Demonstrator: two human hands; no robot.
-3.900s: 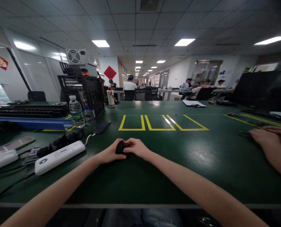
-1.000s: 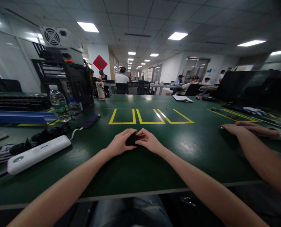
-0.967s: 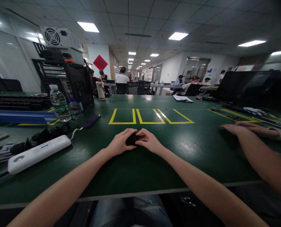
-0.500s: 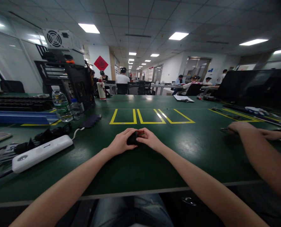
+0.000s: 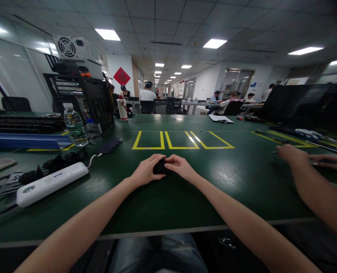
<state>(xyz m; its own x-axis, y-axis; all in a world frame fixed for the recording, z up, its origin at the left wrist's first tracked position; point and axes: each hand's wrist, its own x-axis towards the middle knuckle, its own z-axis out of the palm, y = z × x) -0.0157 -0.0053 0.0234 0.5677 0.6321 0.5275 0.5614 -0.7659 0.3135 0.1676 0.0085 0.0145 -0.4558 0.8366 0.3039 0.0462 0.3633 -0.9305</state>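
A small black object sits between my hands, just above or on the green tabletop; its kind is too dark to make out. My left hand wraps round it from the left, thumb below and fingers over the top. From the right, the fingertips of my right hand are bent together against its edge. Whether they pinch a small part there is hidden. Yellow tape outlines lie on the table just beyond my hands.
To the left lie a white power strip and black cables. Behind them stand a water bottle and an open computer case. A co-worker's hands work at the right. Further back are a clipboard and a white cup.
My right fingertips have shifted slightly at the black object's edge, while my left hand keeps its hold. At the right, the co-worker's hands have moved a little.
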